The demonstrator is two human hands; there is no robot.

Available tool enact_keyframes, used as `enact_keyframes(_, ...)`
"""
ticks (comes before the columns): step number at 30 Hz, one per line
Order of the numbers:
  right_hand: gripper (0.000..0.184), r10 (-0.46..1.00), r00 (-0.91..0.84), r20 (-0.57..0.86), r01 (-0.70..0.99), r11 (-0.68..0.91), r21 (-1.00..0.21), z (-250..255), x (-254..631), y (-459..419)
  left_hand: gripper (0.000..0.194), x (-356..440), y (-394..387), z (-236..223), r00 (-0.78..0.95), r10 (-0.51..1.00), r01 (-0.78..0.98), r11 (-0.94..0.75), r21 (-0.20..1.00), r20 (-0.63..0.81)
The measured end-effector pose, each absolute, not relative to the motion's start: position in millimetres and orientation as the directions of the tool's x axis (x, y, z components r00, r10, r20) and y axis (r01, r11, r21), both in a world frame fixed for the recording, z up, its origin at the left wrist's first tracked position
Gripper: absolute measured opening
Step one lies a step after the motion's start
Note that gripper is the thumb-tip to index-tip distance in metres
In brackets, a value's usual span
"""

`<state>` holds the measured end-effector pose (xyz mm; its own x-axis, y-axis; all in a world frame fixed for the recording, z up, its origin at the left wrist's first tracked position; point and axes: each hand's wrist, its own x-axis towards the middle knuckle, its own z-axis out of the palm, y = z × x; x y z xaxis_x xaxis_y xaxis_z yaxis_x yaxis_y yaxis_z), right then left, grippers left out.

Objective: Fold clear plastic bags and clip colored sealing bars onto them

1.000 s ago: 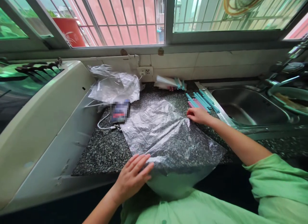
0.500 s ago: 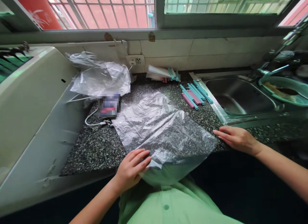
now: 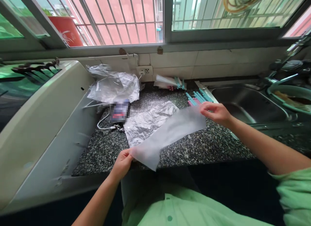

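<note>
A clear plastic bag (image 3: 155, 122) lies partly on the speckled countertop (image 3: 184, 151), its near part folded over in a cloudy band and raised. My left hand (image 3: 123, 163) pinches the near left corner of that fold close to the counter's front edge. With thumb and fingers closed, my right hand (image 3: 215, 112) grips the fold's right end. Just beyond the right hand sit several blue and pink bag clips (image 3: 198, 97), partly hidden by it.
Crumpled plastic bags (image 3: 116, 85) and a phone (image 3: 119, 111) on a white cable sit at the left. More clips and a folded bag (image 3: 168, 82) lie by the wall. The sink (image 3: 252, 104) is at the right, with a green basket (image 3: 289, 98) beside it.
Both hands now grip the bag, and its near part has been folded up and away from me. My right hand moved left and forward onto it. The camera view tilted up.
</note>
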<state>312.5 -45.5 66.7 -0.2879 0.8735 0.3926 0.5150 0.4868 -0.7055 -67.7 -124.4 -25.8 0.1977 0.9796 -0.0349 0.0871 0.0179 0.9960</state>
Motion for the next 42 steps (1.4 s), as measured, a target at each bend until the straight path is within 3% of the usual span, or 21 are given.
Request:
enact_keyframes(3, 0.027, 0.962, -0.124, 0.244, 0.496, 0.273, -0.824, 69.3, 285.9, -3.2, 0.036, -63.8, -114.6, -20.6, 0.094, 0.96, -0.173, 0.276, 0.945, -0.264)
enact_keyframes(8, 0.041, 0.991, -0.019, 0.131, 0.443, 0.126, -0.888, 54.1, 261.0, 42.4, 0.033, -57.7, -104.0, -4.9, 0.026, 0.916, -0.352, 0.383, 0.854, -0.4)
enact_keyframes(13, 0.053, 0.983, -0.009, 0.182, 0.643, 0.145, -0.752, 26.0, 285.2, 22.6, 0.029, -59.5, -92.0, -0.2, 0.011, 0.886, -0.369, 0.435, 0.822, -0.464)
enact_keyframes(17, 0.052, 0.999, -0.044, 0.001, 0.738, 0.033, -0.674, 5.3, 302.5, -15.5, 0.03, -58.6, -71.9, 4.0, -0.012, 0.885, -0.318, 0.438, 0.841, -0.465)
enact_keyframes(22, 0.032, 0.989, -0.052, -0.137, 0.743, -0.054, -0.668, -3.0, 297.8, -39.2, 0.031, -64.8, -48.6, 0.1, -0.09, 0.927, -0.274, 0.329, 0.904, -0.365)
enact_keyframes(24, 0.024, 0.988, -0.034, -0.15, 0.801, -0.063, -0.595, -1.2, 294.2, -42.5, 0.038, -75.8, -47.6, -7.0, -0.129, 0.967, -0.198, 0.194, 0.961, -0.222)
enact_keyframes(26, 0.02, 0.988, -0.022, -0.151, 0.844, -0.062, -0.532, 1.1, 292.2, -45.1, 0.051, -89.9, -51.8, -14.7, -0.1, 0.994, 0.035, 0.057, 0.998, -0.053)
enact_keyframes(29, 0.02, 0.993, -0.019, -0.12, 0.871, -0.043, -0.49, 3.1, 292.5, -48.7, 0.054, -105.7, -62.1, -23.1, 0.073, 0.991, 0.462, -0.133, 0.877, 0.112)
enact_keyframes(31, 0.02, 0.995, -0.024, -0.094, 0.891, -0.021, -0.454, 3.9, 294.0, -50.5, 0.043, -107.5, -67.0, -25.3, 0.166, 0.969, 0.6, -0.246, 0.761, 0.182)
enact_keyframes(33, 0.02, 0.996, -0.026, -0.08, 0.915, -0.009, -0.403, 5.3, 296.0, -51.6, 0.031, -103.5, -68.7, -25.2, 0.219, 0.949, 0.642, -0.315, 0.699, 0.226)
enact_keyframes(42, 0.02, 0.99, 0.002, -0.14, 0.968, -0.037, -0.25, 16.0, 300.4, -55.6, 0.031, -93.3, -66.3, -26.5, 0.177, 0.953, 0.686, -0.299, 0.663, 0.247)
